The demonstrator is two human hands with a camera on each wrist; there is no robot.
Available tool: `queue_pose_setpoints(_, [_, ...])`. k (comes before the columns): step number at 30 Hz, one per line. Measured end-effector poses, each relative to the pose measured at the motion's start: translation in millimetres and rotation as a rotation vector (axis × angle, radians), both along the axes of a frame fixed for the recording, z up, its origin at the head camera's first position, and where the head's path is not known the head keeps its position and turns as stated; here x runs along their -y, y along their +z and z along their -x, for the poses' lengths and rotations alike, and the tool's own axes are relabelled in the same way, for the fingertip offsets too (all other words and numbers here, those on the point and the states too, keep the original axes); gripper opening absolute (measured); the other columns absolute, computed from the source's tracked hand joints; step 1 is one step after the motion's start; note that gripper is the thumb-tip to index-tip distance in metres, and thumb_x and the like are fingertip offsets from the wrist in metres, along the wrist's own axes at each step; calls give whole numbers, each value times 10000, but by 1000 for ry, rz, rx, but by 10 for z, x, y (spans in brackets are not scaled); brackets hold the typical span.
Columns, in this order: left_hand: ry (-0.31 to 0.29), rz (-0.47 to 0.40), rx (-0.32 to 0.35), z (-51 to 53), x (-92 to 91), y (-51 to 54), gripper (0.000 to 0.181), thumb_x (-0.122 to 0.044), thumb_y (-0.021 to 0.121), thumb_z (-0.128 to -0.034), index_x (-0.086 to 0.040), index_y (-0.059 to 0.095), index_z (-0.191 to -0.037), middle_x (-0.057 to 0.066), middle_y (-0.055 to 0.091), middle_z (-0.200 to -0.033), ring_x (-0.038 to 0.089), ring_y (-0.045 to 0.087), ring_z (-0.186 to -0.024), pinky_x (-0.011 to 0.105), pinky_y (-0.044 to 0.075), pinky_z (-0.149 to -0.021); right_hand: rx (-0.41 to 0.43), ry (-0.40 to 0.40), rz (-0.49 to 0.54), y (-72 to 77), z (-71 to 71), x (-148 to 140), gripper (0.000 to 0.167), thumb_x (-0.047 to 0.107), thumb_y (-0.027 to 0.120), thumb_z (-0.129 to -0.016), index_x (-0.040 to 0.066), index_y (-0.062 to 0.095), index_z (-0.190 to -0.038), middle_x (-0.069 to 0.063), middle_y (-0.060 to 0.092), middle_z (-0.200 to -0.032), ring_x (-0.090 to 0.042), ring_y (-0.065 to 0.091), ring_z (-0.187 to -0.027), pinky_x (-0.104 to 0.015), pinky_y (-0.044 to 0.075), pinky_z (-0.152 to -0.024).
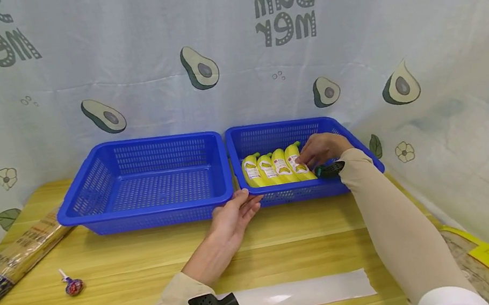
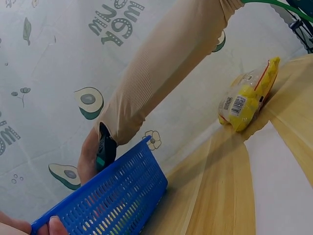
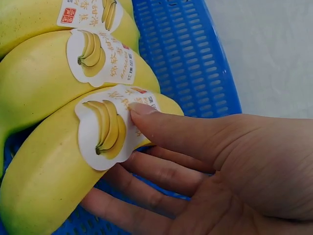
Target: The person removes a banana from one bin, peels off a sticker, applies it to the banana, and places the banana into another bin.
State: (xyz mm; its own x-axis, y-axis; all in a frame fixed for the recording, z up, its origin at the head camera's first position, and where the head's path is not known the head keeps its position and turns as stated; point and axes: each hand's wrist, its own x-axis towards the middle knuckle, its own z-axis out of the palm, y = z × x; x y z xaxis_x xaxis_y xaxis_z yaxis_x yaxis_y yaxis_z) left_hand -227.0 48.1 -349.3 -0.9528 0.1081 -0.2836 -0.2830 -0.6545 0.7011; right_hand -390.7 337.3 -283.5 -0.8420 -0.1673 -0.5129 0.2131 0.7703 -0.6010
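Observation:
My right hand [image 1: 324, 148] reaches into the right blue basket [image 1: 301, 194] and holds the rightmost yellow banana [image 1: 293, 157]. In the right wrist view, the thumb lies on this banana's white label [image 3: 105, 132], and the other fingers curl against its side and underside. Several labelled bananas [image 3: 44, 78] lie side by side in the basket. At the front left corner of that basket, my left hand [image 1: 231, 217] pinches the rim, thumb above and fingers below. The left wrist view shows its fingertips [image 2: 57, 226] against the basket's outer wall [image 2: 122, 196].
To the left stands another blue basket [image 1: 162, 188] with a bare slatted floor. A long clear packet [image 1: 22, 257] and a wrapped lollipop [image 1: 73, 286] lie on the wooden table [image 1: 139, 280]. A white strip [image 1: 299, 294] is in front, and a yellow-and-clear bag [image 1: 485, 263] at the right.

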Motion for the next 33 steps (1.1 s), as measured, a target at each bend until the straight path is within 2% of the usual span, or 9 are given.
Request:
queue_pose_setpoints(5, [-5,6,-1,-10,0,0,60,-10,633,-1076,-35,619,-1023,114,726,-946,240,777,-981,257,646,-826,25,14,4,6,-8,-7,439,199,715,-1066,-111,653,-1372,-203,726,-1322,-388,631,-1327,-558,438,-1226])
queue_pose_setpoints(9, [-1,5,1,-8,4,-1,66,-8,638,-1073,-39,623,-1016,112,728,-943,243,777,-984,256,647,-825,26,22,12,9,-11,1,385,173,716,-1061,-112,685,-1319,-154,769,-1205,-298,701,-1179,-528,492,-1189])
queue_pose_setpoints(12, [-3,-3,1,-8,-3,0,83,-7,632,-1076,-42,617,-1001,109,722,-931,247,778,-985,255,648,-816,22,26,25,13,-27,-4,317,136,704,-1064,-113,711,-1260,-110,781,-1080,-229,732,-1008,-444,591,-1067])
queue_pose_setpoints(15, [-4,-7,-2,-10,-8,6,92,-11,626,-1080,-43,615,-994,101,720,-919,255,779,-997,253,647,-813,17,30,35,22,-43,-7,287,118,698,-1066,-117,719,-1229,-87,777,-1015,-197,735,-910,-346,641,-912])
queue_pose_setpoints(19, [-2,-14,-10,-7,-3,3,91,-13,630,-1078,-43,621,-992,93,722,-908,273,781,-1028,256,647,-819,11,35,30,32,-58,3,314,120,696,-1066,-134,701,-1252,-83,777,-1018,-191,734,-913,-293,641,-847])
queue_pose_setpoints(25, [-11,-14,-8,5,8,20,104,-7,626,-1079,-38,632,-980,92,719,-900,300,775,-1075,253,647,-827,15,56,40,46,-54,-1,253,107,687,-1069,-119,736,-1172,-72,770,-982,-191,724,-903,-332,640,-893])
queue_pose_setpoints(29, [-9,-20,-13,4,5,19,121,-4,627,-1078,-40,634,-963,92,721,-891,280,779,-1035,256,648,-825,12,58,52,29,-41,-11,206,74,678,-1067,-114,742,-1122,-56,748,-942,-189,709,-885,-311,638,-858])
queue_pose_setpoints(33, [-6,-15,-6,0,13,15,92,-10,634,-1076,-31,637,-987,100,722,-911,300,774,-1069,262,648,-828,11,61,54,11,-33,-16,193,68,671,-1071,-105,741,-1116,-38,727,-935,-184,707,-885,-307,644,-860])
